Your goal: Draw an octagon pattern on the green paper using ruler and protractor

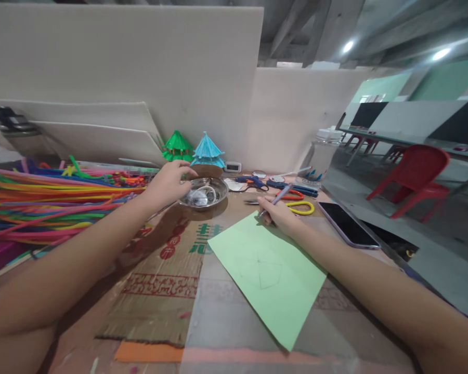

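Observation:
My left hand [170, 183] reaches forward to the left rim of a small metal bowl [218, 197], fingers curled over its edge. Small shiny bits lie in the bowl; I cannot make out if the fingers pinch one. My right hand [277, 214] grips a pen [280, 197], its tip resting at the far corner of a light green paper sheet [267, 270]. Faint pencilled lines show on the sheet. It lies on the table beside a piece of printed brown cardboard [159, 280].
A heap of coloured pipe cleaners [42, 202] fills the left. Green [177, 145] and blue [206, 150] paper pagodas stand behind the bowl. Yellow-handled scissors [302, 208], a blue glue gun [251, 182], a phone [347, 224] and a plastic jar [323, 153] lie right. A red chair [417, 176] stands beyond.

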Motion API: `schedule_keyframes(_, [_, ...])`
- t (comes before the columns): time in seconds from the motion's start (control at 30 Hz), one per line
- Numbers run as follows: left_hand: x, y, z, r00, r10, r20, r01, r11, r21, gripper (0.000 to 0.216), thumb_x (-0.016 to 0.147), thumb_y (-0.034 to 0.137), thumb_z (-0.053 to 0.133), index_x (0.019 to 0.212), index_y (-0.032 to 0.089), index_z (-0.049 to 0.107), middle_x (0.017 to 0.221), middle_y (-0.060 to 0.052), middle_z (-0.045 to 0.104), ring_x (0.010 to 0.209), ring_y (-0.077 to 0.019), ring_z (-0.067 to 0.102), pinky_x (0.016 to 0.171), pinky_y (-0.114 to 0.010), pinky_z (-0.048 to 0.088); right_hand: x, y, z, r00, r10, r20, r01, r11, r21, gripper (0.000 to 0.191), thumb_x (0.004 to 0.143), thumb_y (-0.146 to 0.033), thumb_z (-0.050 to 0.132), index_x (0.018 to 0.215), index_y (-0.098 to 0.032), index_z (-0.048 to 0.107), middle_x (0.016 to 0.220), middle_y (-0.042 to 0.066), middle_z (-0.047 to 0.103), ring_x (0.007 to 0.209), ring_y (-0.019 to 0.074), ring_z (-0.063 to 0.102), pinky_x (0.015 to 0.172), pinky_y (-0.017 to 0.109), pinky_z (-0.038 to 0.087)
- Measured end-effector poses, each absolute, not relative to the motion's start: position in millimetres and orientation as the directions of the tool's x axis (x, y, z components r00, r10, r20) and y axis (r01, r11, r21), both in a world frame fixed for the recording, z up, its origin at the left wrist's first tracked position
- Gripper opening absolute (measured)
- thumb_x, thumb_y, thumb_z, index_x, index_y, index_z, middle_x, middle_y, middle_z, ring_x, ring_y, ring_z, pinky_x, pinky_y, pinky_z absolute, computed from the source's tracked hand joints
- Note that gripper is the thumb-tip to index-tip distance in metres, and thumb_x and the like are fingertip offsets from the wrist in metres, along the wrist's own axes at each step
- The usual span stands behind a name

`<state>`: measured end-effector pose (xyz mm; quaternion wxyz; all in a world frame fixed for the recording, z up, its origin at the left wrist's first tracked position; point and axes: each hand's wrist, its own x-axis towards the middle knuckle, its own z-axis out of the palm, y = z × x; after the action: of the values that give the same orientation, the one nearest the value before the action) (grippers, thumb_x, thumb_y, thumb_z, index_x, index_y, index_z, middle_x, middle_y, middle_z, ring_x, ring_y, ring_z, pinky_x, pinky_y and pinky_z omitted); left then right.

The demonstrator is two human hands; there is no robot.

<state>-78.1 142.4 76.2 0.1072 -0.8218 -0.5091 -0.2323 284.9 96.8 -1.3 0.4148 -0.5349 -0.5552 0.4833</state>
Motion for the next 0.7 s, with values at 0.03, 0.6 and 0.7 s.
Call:
schedule_keyframes(0.03, [-76, 148, 77, 0.372, 0.785, 0.495, 0.892, -0.449, 0.042, 0.041, 0.108, 0.043, 0.075, 0.142, 0.021, 0.069, 0.148, -0.013, 0.068, 0.128, -0.0308, 0.071, 0.107, -0.055, 0.064, 285, 97, -1, -0.084, 0.995, -0.054, 0.199, -0.037, -0.979, 0.041, 0.109, -0.044, 0.074, 0.142, -0.019, 0.070, 0.142, 0.012, 0.072, 0.120, 0.0277, 0.075, 0.101, 0.050, 0.066])
schedule_keyframes(0.6, [-41, 87, 72, 0.618, 0.755, 0.219, 0.786, -0.585, -0.200, 0.039, 0.108, 0.044, 0.075, 0.138, 0.020, 0.071, 0.138, -0.011, 0.073, 0.118, -0.0281, 0.074, 0.101, -0.051, 0.066, 283, 100, -5, -0.084, 0.996, -0.014, 0.205, 0.003, -0.979, 0.040, 0.109, -0.044, 0.073, 0.139, -0.018, 0.071, 0.137, 0.011, 0.074, 0.114, 0.0259, 0.076, 0.097, 0.047, 0.067])
schedule_keyframes(0.7, [-39, 88, 76, 0.600, 0.770, 0.215, 0.800, -0.583, -0.142, 0.037, 0.108, 0.045, 0.074, 0.137, 0.021, 0.071, 0.139, -0.011, 0.072, 0.117, -0.0276, 0.074, 0.100, -0.050, 0.066, 283, 98, -3, -0.087, 0.996, -0.011, 0.206, 0.007, -0.979, 0.038, 0.110, -0.045, 0.073, 0.137, -0.018, 0.071, 0.133, 0.011, 0.075, 0.110, 0.0246, 0.076, 0.094, 0.045, 0.068])
